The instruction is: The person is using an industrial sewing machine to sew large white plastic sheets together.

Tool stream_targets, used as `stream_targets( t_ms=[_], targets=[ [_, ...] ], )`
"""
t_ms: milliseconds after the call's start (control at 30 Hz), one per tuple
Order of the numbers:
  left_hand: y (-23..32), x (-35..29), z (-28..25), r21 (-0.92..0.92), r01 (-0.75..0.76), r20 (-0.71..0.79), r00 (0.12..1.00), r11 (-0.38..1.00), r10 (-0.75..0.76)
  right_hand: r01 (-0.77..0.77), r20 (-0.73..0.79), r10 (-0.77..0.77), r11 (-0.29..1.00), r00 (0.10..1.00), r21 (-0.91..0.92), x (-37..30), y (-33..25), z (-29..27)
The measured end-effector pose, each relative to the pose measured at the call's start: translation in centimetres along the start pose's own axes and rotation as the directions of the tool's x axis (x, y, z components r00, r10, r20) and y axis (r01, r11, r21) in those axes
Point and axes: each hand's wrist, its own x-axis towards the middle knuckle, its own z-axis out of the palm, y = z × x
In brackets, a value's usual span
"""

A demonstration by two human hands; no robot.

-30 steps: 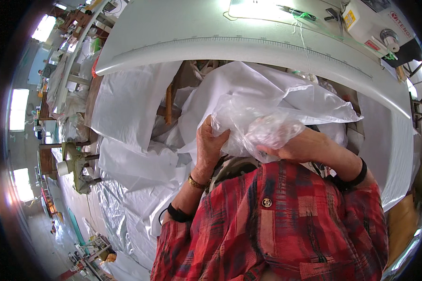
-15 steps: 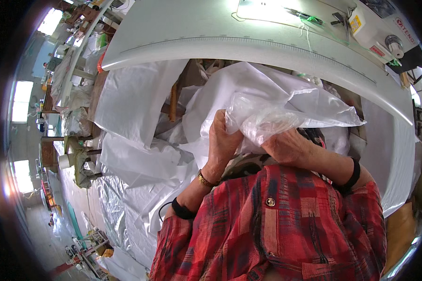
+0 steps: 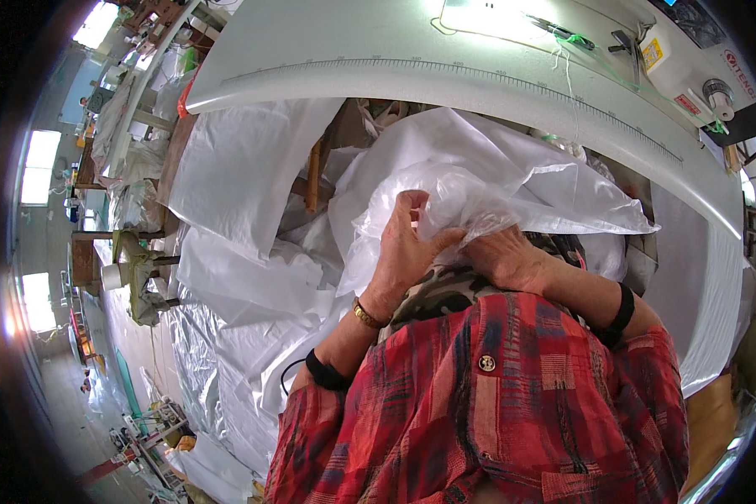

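Note:
A large sheet of translucent white plastic film (image 3: 445, 151) lies gathered over my lap, its loose corner spread out to the right. My left hand (image 3: 407, 244) curls its fingers round a bunched edge of the film, thumb pointing toward the right hand. Close beside it, my right hand (image 3: 504, 259) is bent over the same crumpled part, its fingertips partly hidden by the film. Both hands are held low in front of my red plaid shirt, below the table's near edge.
Ahead stands a white sewing-machine table (image 3: 353, 80) with a ruler scale along its edge. Tweezers (image 3: 563, 32) and green thread lie on it near the machine head (image 3: 689, 76). More plastic film (image 3: 244, 176) hangs at the left, beside a brown rod (image 3: 313, 176).
My left hand has shifted slightly right and turned, its fingers more curled. The bunched film between my hands has dropped and spread to the left. My right hand has stayed nearly in place.

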Motion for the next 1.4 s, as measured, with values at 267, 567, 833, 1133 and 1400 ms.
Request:
stream_targets(
  t_ms=[267, 567, 833, 1133, 1400],
  targets=[
    [-3.1, 1.4, 0.0, 0.120, -0.029, 0.077, 0.997, 0.992, 0.020, -0.216, 0.327, 0.150, 0.961, 0.933, 0.175, 0.9, -1.0, -3.0],
    [-1.9, 1.6, -0.1, 0.077, -0.047, 0.027, 0.999, 0.996, 0.045, -0.178, -0.336, 0.162, 0.984, 0.928, -0.016, 2.0, 0.1, -3.6],
    [4.3, 1.9, -3.2, 0.046, -0.461, 0.037, 0.887, 0.886, 0.460, -0.043, -0.466, 0.145, 0.974, 0.873, 0.221, 3.9, 0.6, -2.2],
    [9.2, 1.0, -1.9, 0.149, -0.571, 0.183, 0.818, 0.807, 0.545, 0.047, -0.622, 0.417, 0.806, 0.663, 0.590, 5.6, 1.1, -1.9],
    [10.7, -0.5, -5.0, 0.171, -0.798, 0.102, 0.598, 0.578, 0.795, -0.218, -0.761, 0.311, 0.950, 0.569, 0.226, 3.7, 2.0, -4.1]
  ],
)
